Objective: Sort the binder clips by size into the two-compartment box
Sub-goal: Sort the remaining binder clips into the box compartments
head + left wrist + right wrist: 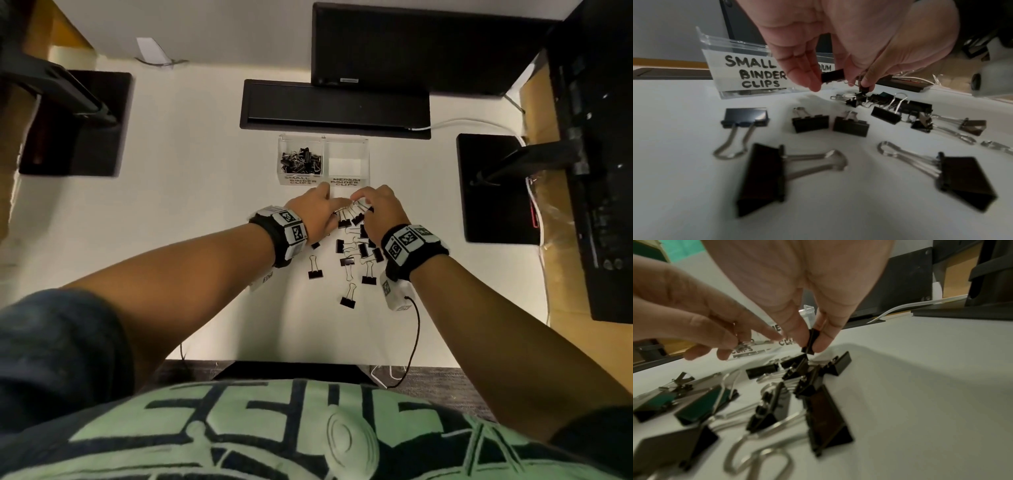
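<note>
A clear two-compartment box stands on the white table. Its left cell, labelled SMALL BINDER CLIPS, holds a heap of small clips. The right cell, labelled MEDIUM, looks empty. Several black clips lie loose in front of the box. My left hand hovers over the pile's far end and pinches a black clip. Beside it, my right hand pinches another black clip between thumb and finger, just above the pile.
A long black bar and a dark monitor sit behind the box. Black stand bases lie at the left and right. A white cable runs at the back right. The table's near edge is close to my body.
</note>
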